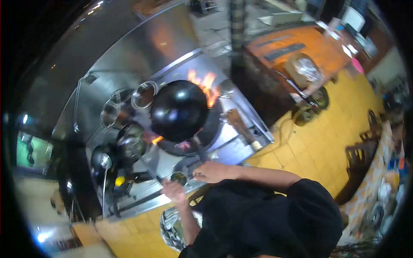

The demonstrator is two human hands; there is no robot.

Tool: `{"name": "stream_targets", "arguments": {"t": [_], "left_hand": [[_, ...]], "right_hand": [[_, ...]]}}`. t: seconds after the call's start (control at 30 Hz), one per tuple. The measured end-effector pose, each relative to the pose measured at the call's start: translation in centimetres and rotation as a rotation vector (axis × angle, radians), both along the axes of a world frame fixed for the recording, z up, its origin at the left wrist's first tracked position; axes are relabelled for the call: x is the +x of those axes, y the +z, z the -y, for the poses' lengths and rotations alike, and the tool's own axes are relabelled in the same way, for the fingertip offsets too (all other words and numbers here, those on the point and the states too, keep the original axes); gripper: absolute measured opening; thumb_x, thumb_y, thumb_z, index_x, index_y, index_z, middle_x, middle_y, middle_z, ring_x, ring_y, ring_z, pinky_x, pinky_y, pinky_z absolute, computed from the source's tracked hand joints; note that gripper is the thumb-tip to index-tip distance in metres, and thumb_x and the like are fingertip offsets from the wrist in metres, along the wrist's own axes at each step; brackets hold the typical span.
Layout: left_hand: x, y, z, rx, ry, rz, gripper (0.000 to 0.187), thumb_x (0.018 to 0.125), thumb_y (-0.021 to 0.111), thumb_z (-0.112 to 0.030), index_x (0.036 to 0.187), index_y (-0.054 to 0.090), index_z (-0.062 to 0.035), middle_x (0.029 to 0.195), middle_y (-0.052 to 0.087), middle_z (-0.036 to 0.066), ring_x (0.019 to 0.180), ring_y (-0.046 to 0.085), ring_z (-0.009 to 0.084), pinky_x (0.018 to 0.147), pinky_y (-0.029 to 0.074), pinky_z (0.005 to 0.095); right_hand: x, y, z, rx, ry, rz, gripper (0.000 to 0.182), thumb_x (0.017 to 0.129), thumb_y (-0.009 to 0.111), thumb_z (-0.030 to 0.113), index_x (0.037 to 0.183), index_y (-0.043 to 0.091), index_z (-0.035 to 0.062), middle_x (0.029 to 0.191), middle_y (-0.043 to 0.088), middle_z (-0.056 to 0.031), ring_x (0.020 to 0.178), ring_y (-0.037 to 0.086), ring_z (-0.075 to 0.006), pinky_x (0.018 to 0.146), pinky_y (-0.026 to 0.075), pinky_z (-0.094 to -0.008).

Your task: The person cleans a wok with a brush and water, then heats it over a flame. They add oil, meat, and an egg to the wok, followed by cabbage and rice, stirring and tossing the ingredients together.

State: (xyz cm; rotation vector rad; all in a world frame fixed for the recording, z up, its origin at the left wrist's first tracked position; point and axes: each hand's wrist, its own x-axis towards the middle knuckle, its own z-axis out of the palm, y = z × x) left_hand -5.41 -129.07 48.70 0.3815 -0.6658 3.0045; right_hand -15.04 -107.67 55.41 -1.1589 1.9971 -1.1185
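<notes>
A large black wok (178,112) is over the stove burner, with orange flames (208,86) rising beyond its right edge. Its handle runs down to my right hand (210,172), whose fingers are closed around the end. My left hand (173,190), lower and to the left, is closed on the dark grip of a thin utensil that points up and left. Between my hands, a small round container (180,176) holds something dark green. Whether the wok holds food is hard to tell.
Wire strainers (144,94), another pan (131,144) and a ladle (104,161) are on the stove's left side. A wooden-handled brush or bundle (241,127) lies right of the burner. An orange table (275,47) stands beyond, above a yellow tiled floor (297,144).
</notes>
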Motion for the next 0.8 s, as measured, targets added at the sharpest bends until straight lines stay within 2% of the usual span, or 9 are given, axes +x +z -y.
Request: {"name": "stream_targets", "arguments": {"t": [0.07,0.13,0.23,0.33,0.37,0.47,0.5,0.63,0.8], "left_hand": [[0.7,2.9,-2.8,-0.070,-0.213,0.119,0.027,0.093,0.039,-0.019,0.067,0.045,-0.0103,0.050,0.043,-0.002,0.035,0.038,0.0081,0.034,0.034,0.0217],[5.9,-17.0,3.2,-0.138,-0.023,0.299,0.028,0.091,0.045,-0.029,0.069,0.044,-0.0124,0.048,0.039,-0.003,0.040,0.039,0.0085,0.041,0.039,0.0275],[3.3,-1.3,-5.5,-0.578,-0.049,-0.001,0.016,0.082,0.058,-0.021,0.078,0.054,-0.0058,0.054,0.049,0.002,0.046,0.050,0.0132,0.039,0.040,0.0255],[4.8,-1.0,-5.1,-0.945,-0.060,0.362,0.025,0.078,0.065,-0.025,0.086,0.057,-0.0026,0.059,0.056,0.005,0.051,0.054,0.0181,0.045,0.043,0.0273],[3.9,0.6,-4.6,-1.361,0.022,0.194,0.032,0.079,0.068,-0.022,0.100,0.058,-0.0006,0.079,0.064,0.008,0.068,0.060,0.0189,0.061,0.049,0.0287],[2.2,3.8,-4.1,-1.796,-0.069,-0.043,0.041,0.081,0.068,-0.019,0.114,0.054,0.0017,0.099,0.064,0.010,0.088,0.060,0.0165,0.079,0.049,0.0296],[2.0,5.3,-3.7,-1.853,-0.352,-0.016,0.042,0.084,0.067,-0.018,0.118,0.052,0.0018,0.108,0.060,0.008,0.100,0.056,0.0148,0.088,0.044,0.0280],[2.9,2.4,-3.5,-1.989,-0.420,0.112,0.040,0.086,0.066,-0.023,0.116,0.052,0.0009,0.097,0.061,0.005,0.090,0.057,0.0104,0.081,0.046,0.0252],[3.7,0.1,-4.5,-1.987,-0.312,0.324,0.036,0.087,0.065,-0.023,0.114,0.054,-0.0015,0.090,0.061,0.004,0.084,0.056,0.0081,0.074,0.045,0.0230]], "right_hand": [[0.6,0.2,4.1,0.045,-0.090,0.019,0.041,0.092,0.045,0.040,0.099,0.059,0.0021,0.093,0.063,-0.0218,0.087,0.059,-0.0412,0.077,0.045,-0.0474],[0.7,0.9,7.3,0.054,-0.013,0.093,0.041,0.087,0.053,0.039,0.099,0.058,-0.0002,0.090,0.063,-0.0225,0.086,0.060,-0.0391,0.078,0.046,-0.0462],[0.6,0.7,9.8,0.162,0.064,0.232,0.052,0.078,0.063,0.040,0.099,0.054,-0.0067,0.098,0.059,-0.0273,0.091,0.058,-0.0406,0.078,0.045,-0.0448],[0.9,0.9,9.5,0.085,0.031,0.251,0.051,0.077,0.064,0.036,0.104,0.051,-0.0059,0.099,0.059,-0.0273,0.093,0.058,-0.0408,0.079,0.045,-0.0446],[1.1,1.7,8.4,0.041,-0.049,0.230,0.043,0.082,0.061,0.034,0.106,0.051,-0.0003,0.089,0.060,-0.0249,0.085,0.061,-0.0381,0.073,0.045,-0.0447],[-0.6,-0.5,6.7,0.104,-0.095,0.036,0.044,0.081,0.061,0.030,0.111,0.050,0.0003,0.093,0.059,-0.0264,0.087,0.060,-0.0402,0.073,0.045,-0.0453],[-1.2,-0.7,5.7,0.080,-0.135,-0.033,0.044,0.081,0.061,0.028,0.112,0.049,0.0001,0.092,0.059,-0.0264,0.086,0.059,-0.0416,0.072,0.045,-0.0460],[-2.9,1.2,1.4,0.177,-0.244,0.082,0.045,0.083,0.057,0.024,0.119,0.046,0.0001,0.100,0.059,-0.0290,0.095,0.057,-0.0445,0.082,0.045,-0.0476],[-5.8,-1.5,-1.1,0.250,-0.542,0.089,0.049,0.086,0.056,0.022,0.127,0.034,0.0052,0.066,0.061,-0.0247,0.056,0.063,-0.0371,0.054,0.051,-0.0471]]}}
